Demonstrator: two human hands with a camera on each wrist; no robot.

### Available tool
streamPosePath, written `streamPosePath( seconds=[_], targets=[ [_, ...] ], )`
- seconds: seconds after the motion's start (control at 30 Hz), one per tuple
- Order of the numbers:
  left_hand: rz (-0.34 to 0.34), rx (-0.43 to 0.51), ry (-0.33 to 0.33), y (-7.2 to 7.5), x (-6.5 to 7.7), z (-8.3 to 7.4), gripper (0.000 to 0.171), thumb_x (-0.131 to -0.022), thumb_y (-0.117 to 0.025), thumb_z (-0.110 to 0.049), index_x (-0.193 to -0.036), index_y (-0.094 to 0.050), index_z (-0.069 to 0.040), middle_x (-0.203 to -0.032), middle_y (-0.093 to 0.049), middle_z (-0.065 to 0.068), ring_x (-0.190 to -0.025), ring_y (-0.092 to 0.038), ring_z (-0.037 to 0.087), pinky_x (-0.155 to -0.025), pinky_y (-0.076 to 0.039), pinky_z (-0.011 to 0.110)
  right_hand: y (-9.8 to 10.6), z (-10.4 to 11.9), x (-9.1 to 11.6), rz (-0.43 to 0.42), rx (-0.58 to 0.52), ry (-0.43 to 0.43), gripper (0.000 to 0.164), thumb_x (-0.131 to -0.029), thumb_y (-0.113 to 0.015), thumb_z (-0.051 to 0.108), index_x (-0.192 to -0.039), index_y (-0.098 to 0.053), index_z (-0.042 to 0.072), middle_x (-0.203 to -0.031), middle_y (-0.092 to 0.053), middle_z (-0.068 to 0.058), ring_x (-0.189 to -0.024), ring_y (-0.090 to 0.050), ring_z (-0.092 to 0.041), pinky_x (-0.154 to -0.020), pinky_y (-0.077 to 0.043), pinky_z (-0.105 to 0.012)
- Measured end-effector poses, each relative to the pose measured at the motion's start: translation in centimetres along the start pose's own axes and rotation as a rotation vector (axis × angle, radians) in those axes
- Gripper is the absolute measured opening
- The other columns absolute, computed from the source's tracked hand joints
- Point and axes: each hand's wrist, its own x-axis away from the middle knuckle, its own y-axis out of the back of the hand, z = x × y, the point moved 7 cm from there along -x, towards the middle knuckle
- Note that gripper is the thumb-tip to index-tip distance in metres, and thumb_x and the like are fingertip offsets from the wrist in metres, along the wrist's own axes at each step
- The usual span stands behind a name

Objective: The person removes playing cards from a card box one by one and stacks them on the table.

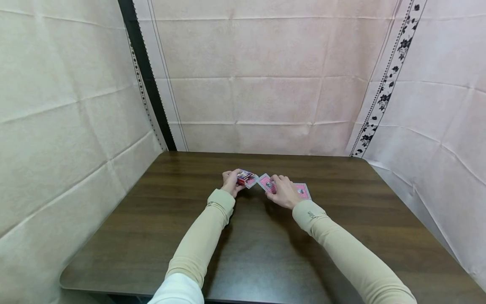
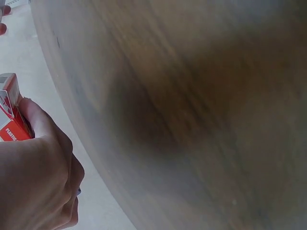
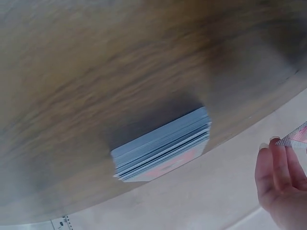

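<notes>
My left hand (image 1: 230,182) grips a small red card box (image 1: 244,176) above the table; its red side with white lettering shows in the left wrist view. At the box's right end a pink-backed part (image 1: 251,183) with a pale border sticks out. Close by on the right, my right hand (image 1: 284,192) pinches a pink-backed playing card (image 1: 265,182), its left corner near the box. Just right of that hand a stack of playing cards (image 3: 163,148) lies on the table, slightly uneven at its edges.
The brown wooden table (image 1: 243,253) extends on all sides of the hands. Pale creased cloth (image 1: 265,101) hangs behind it and at both sides, with a black strip (image 1: 152,84) at the back left and a floral border (image 1: 383,97) at the back right.
</notes>
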Motion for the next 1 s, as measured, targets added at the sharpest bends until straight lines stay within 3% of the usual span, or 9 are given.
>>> streamPosePath(
  seconds=[0.5, 0.87, 1.0],
  targets=[
    [-0.010, -0.009, -0.003, -0.1, 0.2, 0.1, 0.039, -0.085, -0.055, -0.013, -0.109, -0.024, -0.014, -0.112, -0.044, 0.021, -0.096, -0.055, 0.029, -0.084, -0.048, 0.045, 0.7, -2.7, 0.7, -0.050, 0.163, -0.074, 0.043, -0.073, -0.063, 0.038, -0.101, -0.056, 0.006, -0.089, -0.056, -0.011, -0.081, -0.052, -0.028, -0.066, -0.046, -0.043],
    [0.003, -0.017, -0.002, -0.2, 0.0, 0.2, 0.036, -0.084, -0.055, -0.012, -0.105, -0.025, -0.014, -0.106, -0.047, 0.018, -0.089, -0.057, 0.027, -0.079, -0.050, 0.043, 1.1, -4.5, 1.3, -0.066, 0.143, -0.157, 0.046, -0.073, -0.065, 0.038, -0.104, -0.056, 0.006, -0.093, -0.056, -0.014, -0.090, -0.051, -0.033, -0.073, -0.042, -0.047],
    [0.018, -0.016, 0.004, -0.4, 0.3, 0.1, 0.036, -0.085, -0.055, -0.012, -0.104, -0.024, -0.014, -0.109, -0.047, 0.020, -0.094, -0.057, 0.030, -0.081, -0.049, 0.045, 1.2, -5.1, 1.5, -0.061, 0.150, -0.188, 0.046, -0.073, -0.065, 0.038, -0.104, -0.054, 0.006, -0.094, -0.055, -0.016, -0.091, -0.050, -0.034, -0.072, -0.041, -0.048]
  ],
)
